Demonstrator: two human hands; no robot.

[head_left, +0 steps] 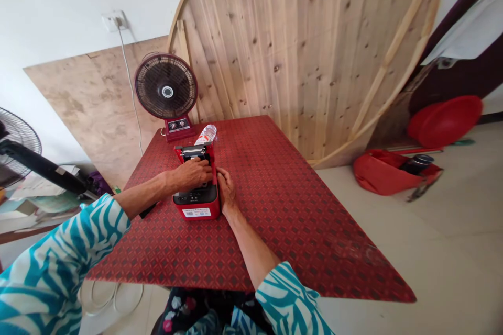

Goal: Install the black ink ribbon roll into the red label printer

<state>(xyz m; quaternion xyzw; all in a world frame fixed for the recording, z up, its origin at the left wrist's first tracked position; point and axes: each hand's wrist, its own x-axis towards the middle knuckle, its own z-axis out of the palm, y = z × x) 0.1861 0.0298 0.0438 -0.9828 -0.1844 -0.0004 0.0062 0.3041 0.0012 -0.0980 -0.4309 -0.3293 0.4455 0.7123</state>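
A small red and black label printer (200, 209) stands on the table with its lid raised, showing a roller and the inner compartment. A white sticker is on its front. My left hand (192, 174) reaches over the opened printer from the left, fingers bent together inside the compartment. What they hold, if anything, is hidden. Against the printer's right side is my right hand (227, 189), its fingers curved along the red wall and gripping it. A clear plastic bottle (207, 134) with a red and white label lies behind the raised lid.
The table (275, 209) has a red patterned cover. A dark red fan (167, 89) stands at its back left corner. A large round wooden board (298, 52) leans on the wall behind. A red bag (377, 172) and a red basin (444, 120) are on the right.
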